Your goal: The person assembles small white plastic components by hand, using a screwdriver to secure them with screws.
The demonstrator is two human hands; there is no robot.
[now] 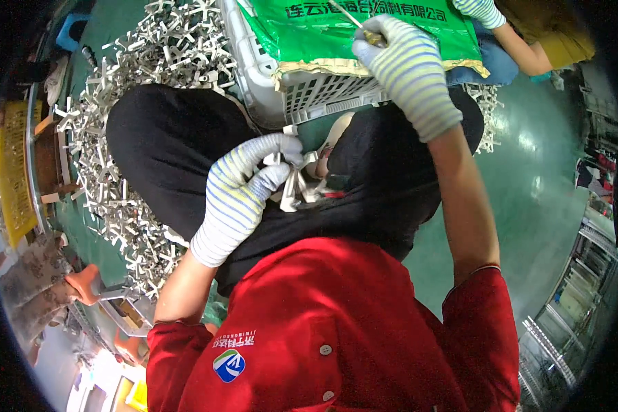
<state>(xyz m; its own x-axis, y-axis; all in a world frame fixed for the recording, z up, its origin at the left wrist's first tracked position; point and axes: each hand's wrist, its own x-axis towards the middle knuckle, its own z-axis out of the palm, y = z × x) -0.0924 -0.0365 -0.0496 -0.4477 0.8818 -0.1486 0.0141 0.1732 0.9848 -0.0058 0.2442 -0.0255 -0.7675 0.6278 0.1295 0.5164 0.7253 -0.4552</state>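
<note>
My left hand point(232, 196), in a striped knit glove, is closed around a white branched part point(294, 187) with several arms, held above my lap. Its fingers hide some of the part. Raised to the upper right, my gloved right hand point(410, 77) grips a thin tool point(351, 18) with a slim metal shaft and a yellowish handle. The tool's exact kind cannot be made out. Beneath that hand lies a green sack point(302, 44) spread over a white plastic crate point(257, 93). A small dark and red object point(335, 185) shows beside the white part.
Heaped on the green floor point(522, 178) to the left is a large pile of similar white parts point(120, 168). At the upper right, another person's gloved hand point(481, 11) rests by the sack. A yellow crate point(15, 172) stands far left; metal racks point(563, 329) line the right.
</note>
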